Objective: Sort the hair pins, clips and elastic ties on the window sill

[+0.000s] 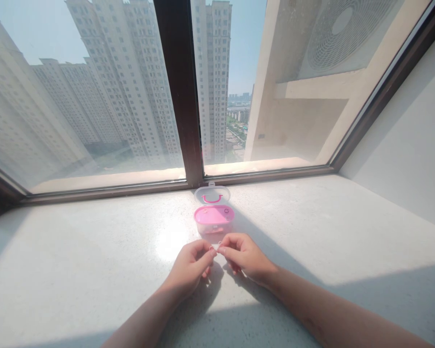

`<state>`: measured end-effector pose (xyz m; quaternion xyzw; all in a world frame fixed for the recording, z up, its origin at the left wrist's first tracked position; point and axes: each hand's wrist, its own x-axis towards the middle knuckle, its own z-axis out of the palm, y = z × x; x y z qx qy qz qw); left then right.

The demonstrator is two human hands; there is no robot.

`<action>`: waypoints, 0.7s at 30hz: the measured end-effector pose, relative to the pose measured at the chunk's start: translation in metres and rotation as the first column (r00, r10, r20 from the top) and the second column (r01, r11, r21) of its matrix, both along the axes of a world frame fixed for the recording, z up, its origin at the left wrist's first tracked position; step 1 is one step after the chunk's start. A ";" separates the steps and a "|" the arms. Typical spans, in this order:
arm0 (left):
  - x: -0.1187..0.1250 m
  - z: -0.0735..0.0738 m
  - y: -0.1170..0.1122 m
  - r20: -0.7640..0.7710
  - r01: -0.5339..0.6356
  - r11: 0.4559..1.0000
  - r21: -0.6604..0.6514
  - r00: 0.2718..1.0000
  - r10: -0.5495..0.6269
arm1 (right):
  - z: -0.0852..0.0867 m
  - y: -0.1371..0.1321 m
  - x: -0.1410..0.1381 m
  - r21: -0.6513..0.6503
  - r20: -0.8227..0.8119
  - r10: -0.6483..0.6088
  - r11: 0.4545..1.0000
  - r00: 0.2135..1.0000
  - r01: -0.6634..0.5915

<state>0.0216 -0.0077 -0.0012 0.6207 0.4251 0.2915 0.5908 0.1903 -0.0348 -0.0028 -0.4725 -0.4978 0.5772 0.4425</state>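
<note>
While the left hand (pixel 193 266) and the right hand (pixel 249 257) nearly met above the windowsill (pixel 105 270), a thin pale loop (pixel 220 243) showed between them; whether it was one piece or two was too small to tell. Each thumb and forefinger pinched it, the other fingers curled beneath, probably because something so slight needed steadying from both sides. Just beyond stood a clear box (pixel 204 228), likely placed there for easy reach, its transparent lid (pixel 212 192) open towards the window frame (pixel 194 166) and bearing a pink handle (pixel 212 201). Inside, a pink tray (pixel 214 217) held a dark ring (pixel 226 210) and a paler ring (pixel 205 210) near opposite ends.
</note>
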 end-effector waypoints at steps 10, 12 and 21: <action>0.000 0.001 0.000 0.002 -0.003 1.000 0.006 1.000 0.003 | -0.001 0.000 0.000 -0.001 -0.005 0.003 1.000 1.000 -0.003; 0.000 0.002 0.000 0.000 0.001 1.000 0.008 1.000 -0.001 | -0.001 0.000 0.000 0.001 -0.005 0.002 1.000 1.000 -0.002; -0.001 0.000 -0.001 0.002 -0.006 1.000 0.005 1.000 0.006 | -0.004 0.000 0.001 0.002 -0.004 0.003 1.000 1.000 -0.003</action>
